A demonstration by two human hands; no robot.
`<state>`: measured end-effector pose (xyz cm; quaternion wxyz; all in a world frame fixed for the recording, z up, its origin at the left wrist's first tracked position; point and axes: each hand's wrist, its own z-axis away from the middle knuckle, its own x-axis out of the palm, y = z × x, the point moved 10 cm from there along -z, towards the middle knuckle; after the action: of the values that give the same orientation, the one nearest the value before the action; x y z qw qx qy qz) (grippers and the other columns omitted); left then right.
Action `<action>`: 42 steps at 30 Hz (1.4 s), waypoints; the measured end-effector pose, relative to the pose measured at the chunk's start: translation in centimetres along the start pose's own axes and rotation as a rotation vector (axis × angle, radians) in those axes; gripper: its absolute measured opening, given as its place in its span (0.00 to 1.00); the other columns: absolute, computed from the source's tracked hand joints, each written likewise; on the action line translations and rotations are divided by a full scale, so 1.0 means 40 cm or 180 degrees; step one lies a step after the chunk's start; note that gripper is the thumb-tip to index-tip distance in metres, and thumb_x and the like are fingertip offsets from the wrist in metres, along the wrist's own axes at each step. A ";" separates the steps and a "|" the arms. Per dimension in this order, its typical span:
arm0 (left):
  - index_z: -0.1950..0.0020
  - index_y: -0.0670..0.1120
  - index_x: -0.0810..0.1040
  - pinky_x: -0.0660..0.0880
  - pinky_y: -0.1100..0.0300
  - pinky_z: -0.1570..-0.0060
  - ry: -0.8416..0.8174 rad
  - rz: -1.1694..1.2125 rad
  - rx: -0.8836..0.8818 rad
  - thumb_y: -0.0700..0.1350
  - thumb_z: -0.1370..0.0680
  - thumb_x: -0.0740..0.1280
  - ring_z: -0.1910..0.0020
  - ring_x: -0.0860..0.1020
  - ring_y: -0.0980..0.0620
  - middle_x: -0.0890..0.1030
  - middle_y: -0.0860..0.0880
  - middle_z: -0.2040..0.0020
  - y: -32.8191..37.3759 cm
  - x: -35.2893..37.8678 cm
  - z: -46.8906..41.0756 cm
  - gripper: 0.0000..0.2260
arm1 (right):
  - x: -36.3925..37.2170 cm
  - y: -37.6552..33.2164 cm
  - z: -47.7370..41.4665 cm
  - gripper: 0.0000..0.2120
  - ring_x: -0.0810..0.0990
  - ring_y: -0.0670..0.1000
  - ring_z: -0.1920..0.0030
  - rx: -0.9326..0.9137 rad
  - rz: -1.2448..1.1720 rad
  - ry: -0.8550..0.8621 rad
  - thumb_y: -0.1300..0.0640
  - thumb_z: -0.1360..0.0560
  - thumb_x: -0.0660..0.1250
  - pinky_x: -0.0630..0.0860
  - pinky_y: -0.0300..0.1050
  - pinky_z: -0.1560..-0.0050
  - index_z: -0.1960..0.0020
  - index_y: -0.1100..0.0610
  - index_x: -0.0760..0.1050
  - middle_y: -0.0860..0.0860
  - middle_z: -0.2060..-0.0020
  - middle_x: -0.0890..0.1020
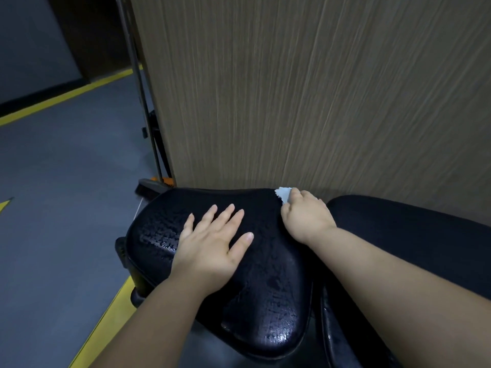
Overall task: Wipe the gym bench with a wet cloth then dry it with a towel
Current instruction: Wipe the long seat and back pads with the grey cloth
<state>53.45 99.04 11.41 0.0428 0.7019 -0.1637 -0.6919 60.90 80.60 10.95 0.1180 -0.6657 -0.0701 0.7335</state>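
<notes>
A black padded gym bench seat (268, 293) fills the lower middle, its surface shiny with water droplets. A second black pad (414, 235) lies to its right across a narrow gap. My left hand (212, 245) rests flat on the seat with fingers spread. At the seat's far right edge, next to the wooden wall, my right hand (305, 216) grips a small pale cloth (284, 193). Only a corner of the cloth shows beyond the fingers.
A wood-grain wall panel (318, 88) rises directly behind the bench. A broom head (148, 185) and dark metal poles (143, 102) stand at the panel's left edge. Grey floor (66, 195) with yellow lines spreads out to the left.
</notes>
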 end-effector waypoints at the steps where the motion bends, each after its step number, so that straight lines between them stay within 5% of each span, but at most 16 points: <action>1: 0.22 0.63 0.47 0.34 0.52 0.26 -0.0037 -0.0007 0.0035 0.70 0.31 0.30 0.23 0.40 0.60 0.45 0.64 0.22 -0.001 0.002 -0.002 0.38 | -0.005 -0.004 -0.016 0.20 0.71 0.59 0.38 -0.0038 -0.0126 -0.0008 0.54 0.20 0.49 0.65 0.53 0.35 0.32 0.60 0.64 0.57 0.40 0.72; 10: 0.22 0.63 0.47 0.36 0.58 0.26 -0.0124 0.0005 0.0393 0.69 0.31 0.32 0.24 0.40 0.62 0.45 0.65 0.23 -0.020 -0.008 -0.019 0.37 | -0.006 -0.012 -0.090 0.19 0.71 0.54 0.38 -0.0365 -0.0463 -0.0371 0.47 0.19 0.49 0.67 0.48 0.41 0.31 0.46 0.67 0.53 0.39 0.73; 15: 0.22 0.63 0.49 0.37 0.58 0.25 -0.0034 0.0050 0.0349 0.69 0.30 0.33 0.23 0.42 0.62 0.47 0.66 0.23 -0.021 -0.007 -0.013 0.36 | -0.001 -0.020 -0.115 0.20 0.73 0.57 0.42 -0.0059 -0.0289 -0.0361 0.47 0.20 0.47 0.68 0.49 0.48 0.36 0.53 0.70 0.55 0.41 0.75; 24: 0.21 0.61 0.49 0.36 0.56 0.26 -0.0094 -0.0057 0.0048 0.68 0.24 0.39 0.23 0.42 0.62 0.47 0.64 0.22 -0.077 -0.019 -0.048 0.31 | 0.034 -0.221 -0.132 0.21 0.72 0.59 0.38 -0.0636 0.0441 -0.0466 0.47 0.21 0.46 0.68 0.55 0.38 0.36 0.52 0.71 0.55 0.38 0.76; 33: 0.22 0.60 0.51 0.39 0.56 0.24 -0.0007 0.0031 0.0079 0.63 0.19 0.47 0.23 0.44 0.62 0.49 0.64 0.22 -0.100 -0.032 -0.055 0.25 | 0.004 -0.131 -0.156 0.26 0.68 0.57 0.31 -0.0350 0.0609 -0.0659 0.43 0.19 0.44 0.64 0.51 0.36 0.30 0.56 0.67 0.56 0.31 0.71; 42: 0.21 0.58 0.52 0.39 0.54 0.25 0.0252 -0.0041 -0.0248 0.65 0.20 0.48 0.22 0.45 0.58 0.51 0.60 0.21 -0.111 -0.045 -0.032 0.28 | 0.093 -0.358 -0.151 0.25 0.69 0.57 0.32 -0.0931 0.0620 -0.0854 0.44 0.18 0.45 0.65 0.51 0.37 0.30 0.55 0.68 0.55 0.32 0.72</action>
<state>55.47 103.52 11.91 0.0720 0.7276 -0.1303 -0.6697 67.71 95.05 10.49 -0.0615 -0.5758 -0.1262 0.8054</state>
